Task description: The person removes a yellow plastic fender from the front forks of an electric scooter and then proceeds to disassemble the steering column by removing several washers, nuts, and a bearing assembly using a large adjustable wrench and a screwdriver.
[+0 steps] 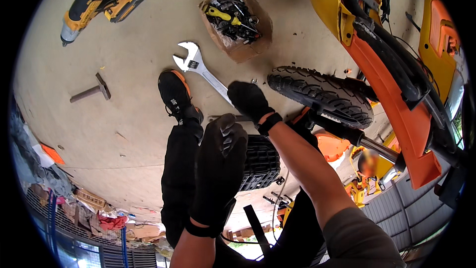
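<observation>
We see the right hand point(249, 101), in a black glove, closed around the lower part of the handle of a silver adjustable wrench point(212, 80). The wrench lies slantwise in the middle of the view, with its mouth toward the upper left, near the toe of a black shoe point(173, 98) with orange edge. The mouth of the wrench stands open and we see nothing inside it.

The left hand point(222, 144), also in a black glove, is below and to the left of the right hand, apart from it. Its fingers are bent toward the palm, but we cannot tell if they pinch something. A thin grey bar point(240, 118) shows just between the two hands; we cannot tell if one of them touches it. Under them, between the legs, we see a black ribbed thing point(262, 161), partly hidden by the left hand.

On the floor point(124, 136), above the wrench, there is an open brown paper bag point(264, 20) with many small dark metal pieces, and a yellow screwdriver point(220, 15) lies on top of them. At the upper left we find a yellow and black power tool point(84, 12), and below it a hammer point(102, 87). To the right of the right hand is a black tyre point(317, 92) with deep tread, and beyond it a long orange cover point(386, 84).
</observation>
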A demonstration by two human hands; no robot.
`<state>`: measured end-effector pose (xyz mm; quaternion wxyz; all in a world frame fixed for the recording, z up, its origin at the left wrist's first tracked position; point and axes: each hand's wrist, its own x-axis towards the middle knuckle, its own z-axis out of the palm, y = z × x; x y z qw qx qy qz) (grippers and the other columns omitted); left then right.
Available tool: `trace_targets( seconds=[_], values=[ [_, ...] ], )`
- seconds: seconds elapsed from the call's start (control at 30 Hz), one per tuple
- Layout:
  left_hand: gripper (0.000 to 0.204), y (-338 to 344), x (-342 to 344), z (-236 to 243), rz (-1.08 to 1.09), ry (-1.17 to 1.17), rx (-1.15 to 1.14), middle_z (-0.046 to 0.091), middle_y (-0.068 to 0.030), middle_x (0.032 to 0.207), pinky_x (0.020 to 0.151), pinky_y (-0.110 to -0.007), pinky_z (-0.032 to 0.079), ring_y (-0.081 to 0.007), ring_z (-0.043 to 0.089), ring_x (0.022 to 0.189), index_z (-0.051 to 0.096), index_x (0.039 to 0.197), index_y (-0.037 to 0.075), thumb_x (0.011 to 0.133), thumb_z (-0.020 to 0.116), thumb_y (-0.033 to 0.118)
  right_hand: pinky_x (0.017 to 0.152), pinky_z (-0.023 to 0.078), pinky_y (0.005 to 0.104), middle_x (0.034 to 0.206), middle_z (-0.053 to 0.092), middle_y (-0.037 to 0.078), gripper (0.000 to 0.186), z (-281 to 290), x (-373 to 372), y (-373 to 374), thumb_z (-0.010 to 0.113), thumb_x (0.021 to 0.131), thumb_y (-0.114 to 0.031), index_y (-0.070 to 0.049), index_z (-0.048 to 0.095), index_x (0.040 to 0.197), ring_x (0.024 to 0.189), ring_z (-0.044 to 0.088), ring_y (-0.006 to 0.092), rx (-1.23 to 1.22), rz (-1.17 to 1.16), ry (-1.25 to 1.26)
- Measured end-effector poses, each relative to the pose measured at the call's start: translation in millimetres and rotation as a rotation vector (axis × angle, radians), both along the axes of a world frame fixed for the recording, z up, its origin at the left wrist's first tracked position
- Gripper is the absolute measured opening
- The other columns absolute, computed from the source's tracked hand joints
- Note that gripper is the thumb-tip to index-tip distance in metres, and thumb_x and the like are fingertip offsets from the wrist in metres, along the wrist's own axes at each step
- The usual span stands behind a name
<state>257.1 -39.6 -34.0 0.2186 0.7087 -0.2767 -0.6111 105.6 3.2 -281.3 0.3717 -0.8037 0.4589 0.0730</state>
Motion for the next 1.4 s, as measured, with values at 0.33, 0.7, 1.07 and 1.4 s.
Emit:
trace_targets(
  seconds=[0.33, 0.7, 1.07, 1.4],
  values=[
    [0.029, -11.7, 3.9, -1.1, 0.062, 0.04, 0.112, 0.066, -0.0184, 0.108, 0.086, -0.034, 0.054, -0.0267, 0.069, 0.097, 0.058, 0.12, -0.005, 0.095, 0.064, 0.004, 0.07, 0.054, 0.0451, 0.089, 0.067, 0.015, 0.018, -9.0, 30.8, -131.6, 0.049, 0.099, -0.013, -0.009, 0.065, 0.094, 0.08, 0.067, 0.0359, -0.346, -0.451, -0.164],
    [0.032, -28.0, 8.5, 1.8, -0.031, 0.001, 0.123, 0.066, -0.0197, 0.112, 0.089, -0.035, 0.054, -0.0302, 0.068, 0.104, 0.057, 0.122, -0.005, 0.094, 0.066, 0.005, 0.094, 0.053, 0.0403, 0.114, 0.072, 0.013, 0.028, -56.0, 47.1, -182.8, 0.064, 0.092, -0.015, -0.007, 0.069, 0.118, 0.108, 0.067, 0.032, -0.163, -0.657, -0.461],
    [0.034, -26.6, 5.8, -4.1, -0.069, 0.035, 0.108, 0.068, -0.0206, 0.109, 0.086, -0.036, 0.055, -0.0316, 0.07, 0.102, 0.056, 0.125, -0.005, 0.095, 0.066, 0.01, 0.096, 0.052, 0.0451, 0.117, 0.071, 0.012, 0.033, -51.6, 35.3, -181.2, 0.067, 0.087, -0.026, -0.018, 0.072, 0.118, 0.11, 0.066, 0.0343, -0.25, -0.431, -0.2],
    [0.03, -30.0, 2.5, 2.8, -0.057, 0.016, 0.106, 0.068, -0.009, 0.107, 0.083, -0.025, 0.052, -0.0114, 0.065, 0.096, 0.058, 0.128, -0.002, 0.099, 0.062, 0.008, 0.091, 0.054, 0.0453, 0.113, 0.071, 0.015, 0.034, -35.4, 40.3, -184.5, 0.071, 0.088, -0.024, -0.011, 0.068, 0.119, 0.104, 0.067, 0.0367, -0.261, -0.438, -0.314]
  ],
)
